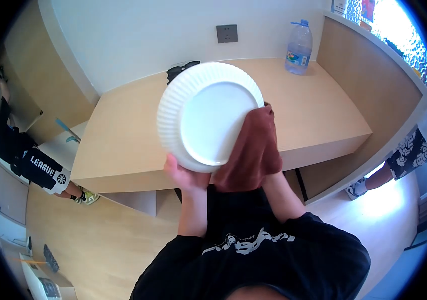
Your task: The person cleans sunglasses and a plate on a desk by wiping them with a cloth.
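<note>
A round white plate (213, 122) with a ribbed rim is held up, tilted, above the desk's front edge. Its lower left rim is gripped by my left hand (186, 172), thumb on the near side and the other fingers partly behind. A brown-red cloth (253, 150) covers the plate's right side and hangs below it. My right hand (272, 179) is mostly hidden under this cloth and presses it against the plate's right edge; only the part by the wrist shows.
Behind the plate, dark glasses (182, 70) lie on the wooden desk (128, 130). A large water bottle (299, 47) stands at its back right, beside a side panel (368, 65). One person (33, 160) is at the left; another person's leg (378, 177) shows at the right.
</note>
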Demonstrator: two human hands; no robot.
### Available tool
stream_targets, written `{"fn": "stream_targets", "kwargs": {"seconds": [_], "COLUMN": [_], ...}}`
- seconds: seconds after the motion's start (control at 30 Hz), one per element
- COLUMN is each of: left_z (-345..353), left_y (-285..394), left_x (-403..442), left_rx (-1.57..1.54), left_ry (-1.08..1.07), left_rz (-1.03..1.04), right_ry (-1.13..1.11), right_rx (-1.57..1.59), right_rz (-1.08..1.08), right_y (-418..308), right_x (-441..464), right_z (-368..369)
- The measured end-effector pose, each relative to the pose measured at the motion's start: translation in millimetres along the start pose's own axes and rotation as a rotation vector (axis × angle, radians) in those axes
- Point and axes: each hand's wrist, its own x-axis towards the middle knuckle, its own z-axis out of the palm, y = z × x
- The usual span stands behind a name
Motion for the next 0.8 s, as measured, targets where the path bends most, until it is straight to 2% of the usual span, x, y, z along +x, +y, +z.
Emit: {"fn": "stream_targets", "kwargs": {"seconds": [0.07, 0.1, 0.13, 0.17, 0.2, 0.23, 0.3, 0.43, 0.5, 0.53, 0.6, 0.63, 0.7, 0.73, 0.8], "left_z": [-21, -17, -16, -17, -17, -12, 4, 7, 11, 16, 30, 38, 30, 19, -4], "left_y": [9, 19, 21, 24, 26, 26, 21, -5, -21, -23, -14, -6, -11, -14, -25], "left_x": [14, 18, 21, 23, 22, 18, 10, 8, 1, -5, -15, -16, -10, -6, 4], "left_rx": [-0.22, -0.303, -0.304, -0.173, -0.04, -0.038, 0.066, 0.127, -0.211, -0.207, -0.083, -0.032, -0.04, -0.048, -0.068], "left_ry": [-0.59, -0.638, -0.64, -0.663, -0.678, -0.671, -0.367, -0.414, -0.251, -0.25, -0.181, -0.2, -0.198, -0.185, -0.169], "left_rz": [-0.012, -0.089, -0.086, -0.103, -0.123, -0.128, -0.119, -0.009, -0.102, -0.106, -0.212, -0.237, -0.246, -0.256, -0.271], "right_ry": [-0.018, -0.056, -0.095, -0.122, -0.134, -0.14, -0.132, -0.044, 0.337, 0.338, 0.419, 0.426, 0.142, 0.145, -0.071], "right_rx": [0.051, -0.117, -0.285, -0.385, -0.406, -0.42, -0.421, -0.354, -0.885, -0.887, -0.086, -0.088, -0.45, -0.448, 0.109], "right_rz": [0.053, -0.03, -0.112, -0.181, -0.21, -0.231, -0.267, -0.302, -1.104, -1.098, -0.304, -0.301, -0.626, -0.617, -0.25], "right_y": [-5, -11, -16, -23, -32, -40, -52, -42, 7, 23, 47, 51, 54, 40, 3], "right_x": [13, 21, 24, 26, 27, 27, 25, 21, 25, 20, 9, 12, 16, 13, 12], "right_z": [-13, -24, -29, -36, -38, -38, -34, -19, -15, -7, 17, 12, 0, -1, -10]}}
